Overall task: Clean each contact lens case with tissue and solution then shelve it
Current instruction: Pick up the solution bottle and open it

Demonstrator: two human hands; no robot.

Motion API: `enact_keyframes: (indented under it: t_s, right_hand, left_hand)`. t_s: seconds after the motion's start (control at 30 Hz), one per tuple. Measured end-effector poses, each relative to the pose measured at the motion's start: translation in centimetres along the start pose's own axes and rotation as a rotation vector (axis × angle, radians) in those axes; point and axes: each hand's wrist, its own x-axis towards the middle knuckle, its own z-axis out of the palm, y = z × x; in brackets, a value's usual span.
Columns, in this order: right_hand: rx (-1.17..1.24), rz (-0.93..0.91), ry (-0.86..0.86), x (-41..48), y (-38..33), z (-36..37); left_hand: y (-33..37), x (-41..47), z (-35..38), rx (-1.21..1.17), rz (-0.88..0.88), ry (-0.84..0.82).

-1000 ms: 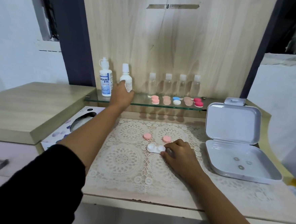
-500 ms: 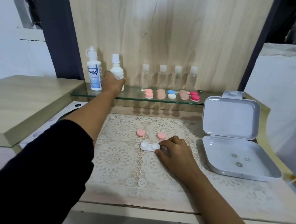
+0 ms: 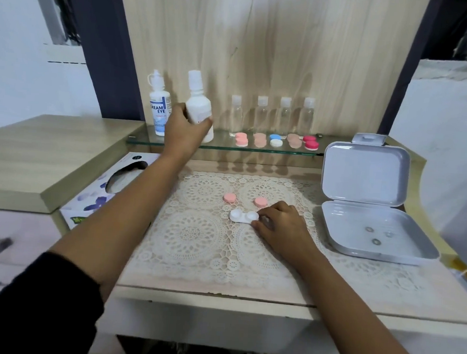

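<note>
Head view. Item: solution bottle point(image 3: 197, 102), smooth white plastic with a nozzle cap, tilted. The left grip point(image 3: 184, 133) is wrapped round its body at the glass shelf point(image 3: 174, 142), probably to bring it for wetting. Item: white lens case point(image 3: 242, 216), glossy with twin round wells, uncapped, on the lace mat point(image 3: 192, 234) of the table. The right grip point(image 3: 281, 230) curls its fingertips on the case's right end, apparently to steady it. Pink caps point(image 3: 229, 198), ridged discs, lie just behind.

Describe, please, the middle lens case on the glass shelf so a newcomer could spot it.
On the glass shelf against the wooden panel, five cases lie before four clear bottles. The middle case alone is blue and white; the rest are pink or red.
</note>
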Motion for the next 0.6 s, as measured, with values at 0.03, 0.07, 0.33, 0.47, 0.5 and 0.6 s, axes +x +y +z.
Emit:
enact_keyframes:
  t_s: [0.03,0.07,0.33,0.47,0.5,0.6]
  right_hand:
    - [-0.005,0.001,-0.003,0.0,-0.1,-0.1]
    - [-0.011,0.001,-0.005,-0.1,-0.1,-0.1]
    - [-0.055,0.008,-0.026,-0.2,-0.4,-0.3]
    - [-0.076,0.012,-0.032,-0.1,-0.4,-0.2]
    - [-0.076,0.013,-0.034,-0.1,-0.4,-0.2]
    - [-0.062,0.016,-0.047,0.0,-0.2,-0.2]
  left_hand:
    - [-0.2,-1.0,-0.3,-0.018,0.004,-0.014]
    - [-0.5,-2.1,-0.5,-0.034,0.004,-0.024]
    - [-5.9,-9.7,-0.9,-0.039,-0.096,-0.178]
    - [-7.2,-10.3,-0.9,0.014,-0.088,-0.182]
    - [-7.3,-10.2,-0.8,0.008,-0.089,-0.188]
    - [-7.5,-10.3,-0.6,0.005,-0.087,-0.204]
